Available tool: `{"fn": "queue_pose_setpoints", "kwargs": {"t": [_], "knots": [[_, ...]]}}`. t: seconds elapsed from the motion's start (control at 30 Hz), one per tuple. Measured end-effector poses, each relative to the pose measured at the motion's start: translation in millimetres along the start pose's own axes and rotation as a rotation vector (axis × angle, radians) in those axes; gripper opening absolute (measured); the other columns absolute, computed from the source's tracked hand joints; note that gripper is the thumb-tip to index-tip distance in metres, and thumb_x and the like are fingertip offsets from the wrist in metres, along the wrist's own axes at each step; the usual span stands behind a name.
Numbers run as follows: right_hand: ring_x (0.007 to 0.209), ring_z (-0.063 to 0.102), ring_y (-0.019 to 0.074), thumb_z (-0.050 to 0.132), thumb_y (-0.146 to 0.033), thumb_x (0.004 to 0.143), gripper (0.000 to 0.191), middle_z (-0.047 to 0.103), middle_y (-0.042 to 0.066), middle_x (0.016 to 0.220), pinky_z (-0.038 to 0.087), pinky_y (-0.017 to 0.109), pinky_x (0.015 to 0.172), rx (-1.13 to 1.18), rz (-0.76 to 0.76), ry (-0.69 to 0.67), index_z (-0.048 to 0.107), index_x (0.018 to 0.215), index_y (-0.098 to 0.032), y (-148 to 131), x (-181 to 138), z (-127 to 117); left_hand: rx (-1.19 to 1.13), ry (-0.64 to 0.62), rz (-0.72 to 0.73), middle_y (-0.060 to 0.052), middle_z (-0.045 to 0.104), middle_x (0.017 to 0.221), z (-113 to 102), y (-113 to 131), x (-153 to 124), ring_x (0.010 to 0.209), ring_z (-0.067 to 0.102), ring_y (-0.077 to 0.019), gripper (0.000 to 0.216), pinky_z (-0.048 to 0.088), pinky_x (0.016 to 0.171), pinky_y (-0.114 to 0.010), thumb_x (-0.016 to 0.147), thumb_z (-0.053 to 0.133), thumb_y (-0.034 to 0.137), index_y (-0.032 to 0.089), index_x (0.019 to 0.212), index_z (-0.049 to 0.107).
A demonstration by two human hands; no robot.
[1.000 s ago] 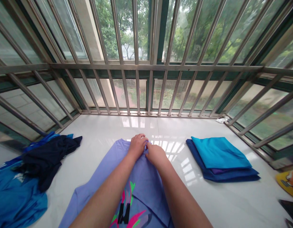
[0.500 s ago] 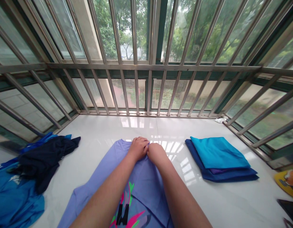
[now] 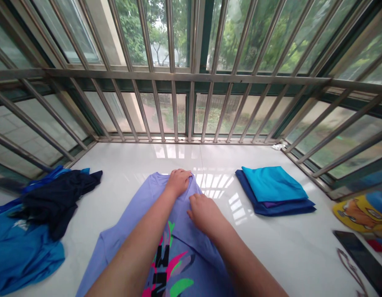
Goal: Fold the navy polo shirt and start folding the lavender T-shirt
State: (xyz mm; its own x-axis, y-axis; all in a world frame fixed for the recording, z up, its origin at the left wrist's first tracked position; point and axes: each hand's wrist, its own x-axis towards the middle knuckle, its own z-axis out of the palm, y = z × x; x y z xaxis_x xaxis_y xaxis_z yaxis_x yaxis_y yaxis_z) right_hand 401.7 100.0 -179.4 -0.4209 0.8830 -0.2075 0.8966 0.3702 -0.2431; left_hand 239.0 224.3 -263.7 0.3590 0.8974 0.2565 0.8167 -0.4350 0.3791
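A lavender long-sleeved shirt [image 3: 132,225] lies spread in front of me, its bright pink, green and black print partly covered by my forearms. At the neckline my left hand [image 3: 179,182] is closed on the fabric, fingers bent over the collar edge. My right hand [image 3: 206,212] is lower, over the right part of the shirt's chest. Its thumb and bent fingers are apart, and no cloth shows between them. One sleeve is folded across the shirt's front beneath my right arm.
Folded blue clothes [image 3: 274,185] are stacked on the right. A loose heap of navy and blue garments [image 3: 51,202] lies left. At far right are a yellow printed item [image 3: 352,212], a black phone [image 3: 361,255] and a thin cord [image 3: 348,266]. Metal bars [image 3: 191,76] line the windows behind.
My right hand has left the collar and moved down toward me over the shirt, its fingers loosening. My left hand stays at the neckline. The view has tilted and shifted slightly.
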Motion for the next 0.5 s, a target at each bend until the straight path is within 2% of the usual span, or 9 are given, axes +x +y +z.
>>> {"fn": "queue_pose_setpoints", "kwargs": {"t": [0.07,0.13,0.23,0.37,0.5], "knots": [[0.149,0.053,0.0386,0.071,-0.039,0.1,0.055,0.057,0.018,0.161,0.045,0.055,0.12,-0.001,-0.073,0.012,0.061,0.151,-0.021,-11,-36,32,-0.009,-0.001,0.002,-0.003,0.077,0.14,0,0,-1,0.128,0.066,-0.0285,0.041,0.044,0.115,-0.05,0.097,0.055,0.012,0.032,0.122,0.08],[0.157,0.043,0.038,0.07,-0.044,0.101,0.064,0.047,0.014,0.171,0.037,0.061,0.126,0.026,-0.111,0.039,0.053,0.161,-0.026,-19,-65,64,-0.022,-0.003,0.001,-0.003,0.077,0.141,0,1,-1,0.129,0.066,-0.0288,0.041,0.043,0.116,-0.05,0.096,0.056,0.011,0.032,0.122,0.08],[0.157,0.043,0.0362,0.061,-0.046,0.107,0.06,0.047,0.013,0.171,0.036,0.064,0.127,0.042,-0.073,0.073,0.051,0.163,-0.024,-25,-90,96,-0.045,-0.009,-0.004,-0.004,0.076,0.141,1,3,0,0.133,0.064,-0.0291,0.042,0.042,0.119,-0.052,0.095,0.056,0.011,0.032,0.122,0.08],[0.155,0.047,0.0315,0.055,-0.038,0.112,0.048,0.053,0.013,0.167,0.038,0.058,0.127,0.021,-0.031,0.115,0.056,0.157,-0.023,-27,-95,102,-0.079,-0.026,-0.013,-0.003,0.075,0.143,-7,2,1,0.135,0.065,-0.0269,0.043,0.043,0.122,-0.051,0.092,0.056,0.011,0.032,0.122,0.079],[0.14,0.059,0.031,0.058,-0.033,0.11,0.033,0.066,0.015,0.15,0.041,0.056,0.122,-0.016,-0.004,0.153,0.067,0.139,-0.021,-30,-94,86,-0.091,0.066,-0.066,-0.008,0.071,0.147,-41,-9,-16,0.143,0.06,-0.0249,0.049,0.043,0.125,-0.049,0.098,0.043,0.013,0.024,0.135,0.072]]}}
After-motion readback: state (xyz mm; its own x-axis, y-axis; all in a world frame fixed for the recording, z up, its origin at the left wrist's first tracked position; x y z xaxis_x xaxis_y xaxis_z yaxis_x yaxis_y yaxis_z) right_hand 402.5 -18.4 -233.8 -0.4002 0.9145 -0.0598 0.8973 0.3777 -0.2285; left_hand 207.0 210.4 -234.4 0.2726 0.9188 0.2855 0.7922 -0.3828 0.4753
